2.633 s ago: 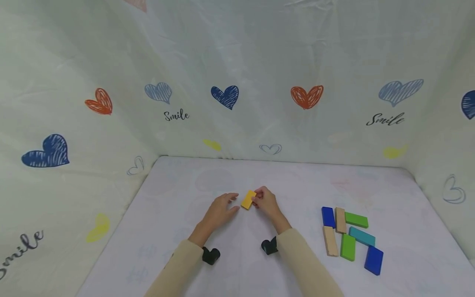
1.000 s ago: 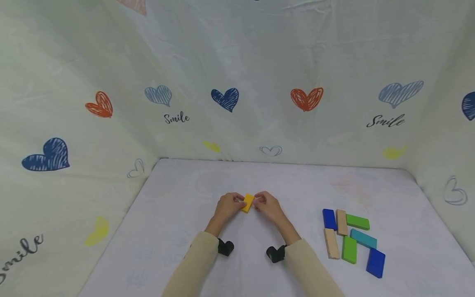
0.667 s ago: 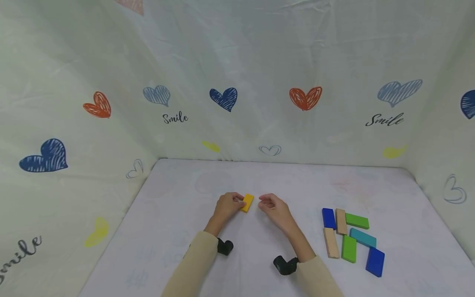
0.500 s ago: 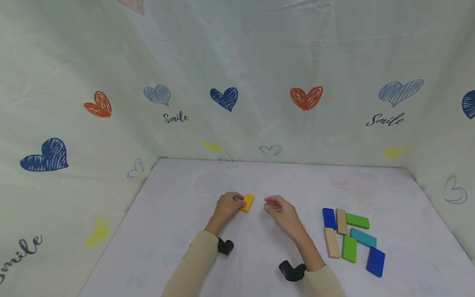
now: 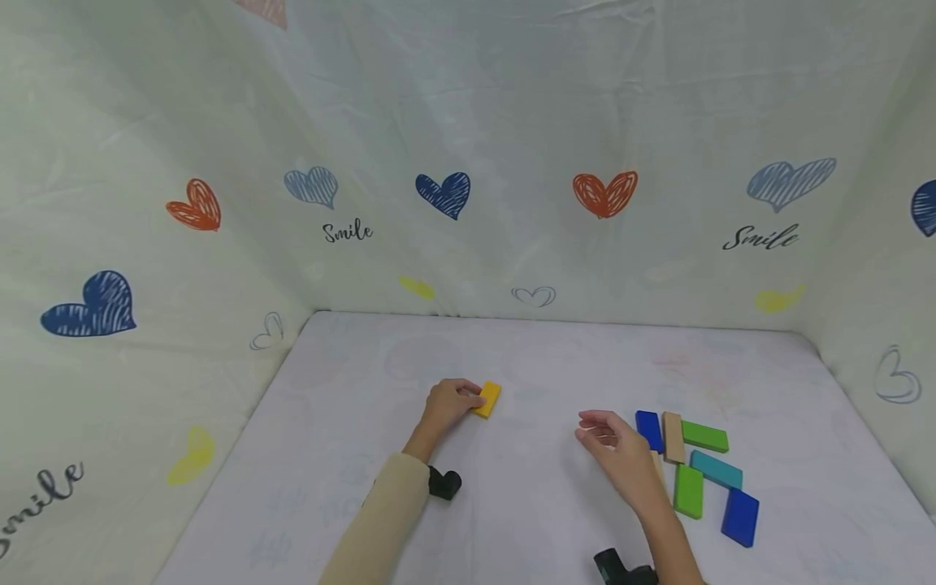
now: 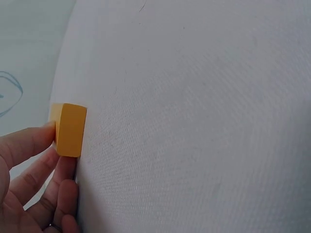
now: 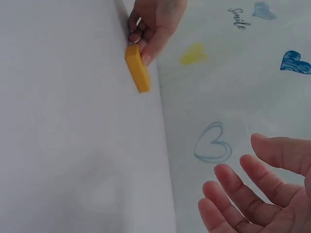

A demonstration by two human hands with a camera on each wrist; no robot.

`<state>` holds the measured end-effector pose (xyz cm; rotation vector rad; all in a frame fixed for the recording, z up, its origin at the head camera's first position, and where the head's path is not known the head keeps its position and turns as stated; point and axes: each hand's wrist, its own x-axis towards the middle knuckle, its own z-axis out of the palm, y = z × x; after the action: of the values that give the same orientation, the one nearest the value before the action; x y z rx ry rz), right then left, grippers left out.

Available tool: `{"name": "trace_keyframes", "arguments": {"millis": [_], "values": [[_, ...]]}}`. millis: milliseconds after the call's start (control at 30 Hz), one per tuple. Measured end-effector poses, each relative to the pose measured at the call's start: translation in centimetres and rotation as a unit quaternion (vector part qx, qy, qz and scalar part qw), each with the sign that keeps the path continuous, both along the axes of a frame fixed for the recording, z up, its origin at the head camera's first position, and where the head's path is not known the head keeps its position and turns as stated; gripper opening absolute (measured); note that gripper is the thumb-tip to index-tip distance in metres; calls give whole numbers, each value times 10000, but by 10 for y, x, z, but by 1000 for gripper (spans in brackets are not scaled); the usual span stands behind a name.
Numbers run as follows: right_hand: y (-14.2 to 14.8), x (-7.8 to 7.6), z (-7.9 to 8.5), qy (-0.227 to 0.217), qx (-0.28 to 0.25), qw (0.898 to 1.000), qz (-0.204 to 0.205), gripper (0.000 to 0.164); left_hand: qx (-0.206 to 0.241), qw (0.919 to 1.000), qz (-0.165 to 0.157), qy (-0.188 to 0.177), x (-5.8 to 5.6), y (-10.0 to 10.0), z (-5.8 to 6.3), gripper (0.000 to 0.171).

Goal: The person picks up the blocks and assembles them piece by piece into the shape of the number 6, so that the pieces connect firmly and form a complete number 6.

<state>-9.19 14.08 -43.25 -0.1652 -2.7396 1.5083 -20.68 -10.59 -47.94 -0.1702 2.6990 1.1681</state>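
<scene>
My left hand (image 5: 444, 406) pinches a yellow rectangular block (image 5: 487, 400) at its near end, low over the table or on it. In the left wrist view the thumb lies against one face of the yellow block (image 6: 71, 130) and fingers reach beneath it. To the right, my right hand (image 5: 621, 455) holds nothing, its fingers loosely bent and apart. It hovers just left of a group of blocks, covering most of one wooden block (image 5: 659, 467). A blue block (image 5: 648, 431) is the nearest to its fingers.
Several more blocks lie flat at the right: a wooden one (image 5: 673, 437), a green one (image 5: 704, 436), a teal one (image 5: 717, 470), another green (image 5: 688, 491) and a blue (image 5: 740, 517). A white cloth covers the table (image 5: 526, 520); a heart-printed curtain (image 5: 512, 97) stands behind.
The right hand let go of the yellow block after the left hand took hold of it. It then moved right and nearer, towards the block group. The left hand has stayed put since.
</scene>
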Motion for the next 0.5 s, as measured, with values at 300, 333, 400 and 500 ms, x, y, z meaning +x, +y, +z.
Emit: {"name": "trace_keyframes", "arguments": {"millis": [300, 333, 400, 500], "values": [[33, 17, -12, -764, 188, 9951, -601, 42, 110, 9999, -71, 9, -1, -2, -2, 22], [37, 19, -14, -874, 222, 9938, -650, 43, 108, 9999, -67, -4, -2, -2, -3, 22], [43, 22, -17, -1035, 320, 9914, -729, 46, 150, 9999, -57, -59, -2, -2, -3, 22], [51, 28, -21, -1040, 589, 9893, -834, 47, 232, 9996, -58, -120, -2, -3, -2, 21]]}}
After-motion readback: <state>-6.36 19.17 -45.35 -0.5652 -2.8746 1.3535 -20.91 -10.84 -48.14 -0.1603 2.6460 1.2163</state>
